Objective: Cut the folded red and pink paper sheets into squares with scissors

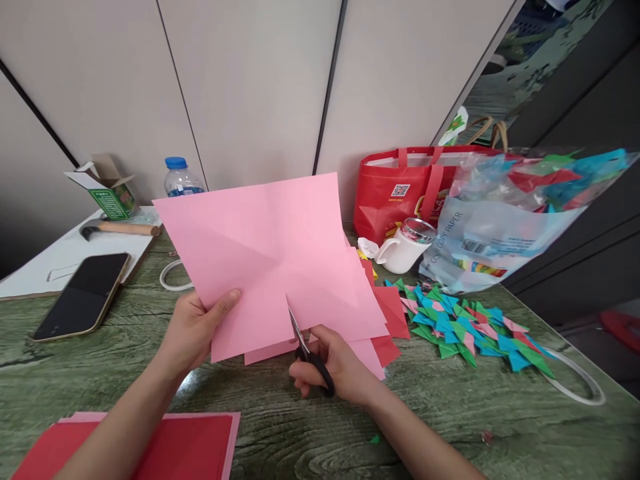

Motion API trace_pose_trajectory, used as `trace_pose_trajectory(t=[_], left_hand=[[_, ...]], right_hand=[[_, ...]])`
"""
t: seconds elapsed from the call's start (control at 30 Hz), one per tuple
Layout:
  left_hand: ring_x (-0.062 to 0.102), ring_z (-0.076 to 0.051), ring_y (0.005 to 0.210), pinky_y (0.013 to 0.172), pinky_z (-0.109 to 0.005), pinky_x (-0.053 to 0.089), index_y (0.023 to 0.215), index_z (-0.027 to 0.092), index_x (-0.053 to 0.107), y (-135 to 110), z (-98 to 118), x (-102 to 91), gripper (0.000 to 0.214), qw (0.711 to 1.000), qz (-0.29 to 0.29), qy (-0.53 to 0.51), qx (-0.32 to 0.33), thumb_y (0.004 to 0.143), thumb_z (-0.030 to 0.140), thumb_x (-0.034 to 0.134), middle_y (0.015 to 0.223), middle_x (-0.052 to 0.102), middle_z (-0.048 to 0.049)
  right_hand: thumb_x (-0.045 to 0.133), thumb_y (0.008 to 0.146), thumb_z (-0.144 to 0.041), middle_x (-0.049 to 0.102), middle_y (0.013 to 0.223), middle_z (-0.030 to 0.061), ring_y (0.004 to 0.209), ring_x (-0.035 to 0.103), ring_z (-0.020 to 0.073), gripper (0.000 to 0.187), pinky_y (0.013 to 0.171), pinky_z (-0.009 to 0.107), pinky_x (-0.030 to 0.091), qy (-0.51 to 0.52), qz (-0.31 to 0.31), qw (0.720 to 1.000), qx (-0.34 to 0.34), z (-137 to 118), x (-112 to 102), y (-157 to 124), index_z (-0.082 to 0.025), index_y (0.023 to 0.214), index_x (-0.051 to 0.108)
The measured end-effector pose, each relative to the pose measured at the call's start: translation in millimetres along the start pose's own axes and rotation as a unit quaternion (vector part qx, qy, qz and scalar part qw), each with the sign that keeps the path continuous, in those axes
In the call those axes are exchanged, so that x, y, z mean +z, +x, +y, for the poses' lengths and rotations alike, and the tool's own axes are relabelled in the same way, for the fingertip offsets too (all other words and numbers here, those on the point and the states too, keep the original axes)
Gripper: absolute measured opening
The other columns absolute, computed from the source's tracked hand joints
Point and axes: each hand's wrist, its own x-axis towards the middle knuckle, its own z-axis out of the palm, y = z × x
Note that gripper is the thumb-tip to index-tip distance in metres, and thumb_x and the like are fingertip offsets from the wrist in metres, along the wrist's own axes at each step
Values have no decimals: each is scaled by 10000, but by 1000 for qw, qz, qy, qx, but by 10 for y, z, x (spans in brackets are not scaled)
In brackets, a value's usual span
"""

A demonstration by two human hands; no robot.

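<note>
Left hand [195,327]: gripping a pink sheet [250,247] by its left edge, thumb flat on the front, the other fingers behind it.
Right hand [333,363]: closed around the black handles of a pair of scissors [316,363].
Pink sheet: raised above the table [280,433] and tilted towards the person (its lower left corner hangs below the left thumb).
Scissors: pointing up and slightly left, blades reaching into the sheet from its lower edge, roughly midway along.
Under the sheet: more pink paper [373,360] on the green wood-grained table, with red paper [393,310] showing at the right.
Near edge: a red stack [200,450] with pink borders showing, partly behind the left forearm.
Left side: a phone [83,293] lying dark-screened, a hammer [125,228] on a white board [30,270], an opened green box [113,200] and a blue-capped bottle [183,180] (half hidden by the sheet).
Right side: a heap of folded paper pieces [460,323] in green, blue, pink and red, a white mug [403,252] and a clear-topped plastic bag [493,250].
Back: a red bag [380,190] against pale panels [250,87].
</note>
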Motion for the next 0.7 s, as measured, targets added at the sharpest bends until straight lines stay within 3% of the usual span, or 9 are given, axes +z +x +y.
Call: trace_pose_trajectory(t=[0.13, 0.23, 0.33, 0.47, 0.7], left_hand=[[613, -147, 586, 501, -212, 505, 724, 173, 683, 29, 0, -6, 259, 999, 44, 8, 4, 541, 334, 771, 714, 714, 3], [608, -141, 559, 480, -206, 502, 712, 170, 680, 43, 17, -6, 268, 998, 57, 6, -2, 527, 339, 776, 691, 711, 3], [612, -161, 543, 457, -230, 508, 718, 154, 677, 29, 52, -1, 293, 999, 34, 12, -14, 521, 347, 775, 675, 710, -20], [617, -161, 521, 443, -230, 510, 703, 140, 675, -5, 106, 18, 291, 999, 2, 5, -49, 515, 337, 778, 663, 713, -41], [620, -175, 540, 471, -252, 518, 723, 133, 685, -60, 75, 69, 258, 997, -42, -3, -69, 551, 310, 761, 677, 715, -50]], right_hand=[[640, 721, -308, 560, 572, -50, 480, 540, 81, 285, 466, 189, 400, 15, -76, 997, 12, -98, -73, -17, -168, 909, 478], [645, 722, -301, 572, 571, -56, 481, 550, 82, 316, 551, 245, 463, 71, -115, 991, -5, -124, -128, -29, -178, 942, 454], [627, 746, -301, 588, 582, -57, 482, 562, 89, 514, 584, 287, 488, 88, -109, 990, -21, -101, -167, -26, -198, 1173, 362], [641, 742, -251, 589, 638, -46, 492, 565, 85, 782, 478, 211, 455, 44, -107, 993, -23, -79, -174, -3, -257, 1360, 161], [647, 736, -209, 547, 643, -38, 549, 534, 92, 766, 387, 150, 360, 9, -62, 997, -53, -102, -93, 10, -266, 1356, 201]])
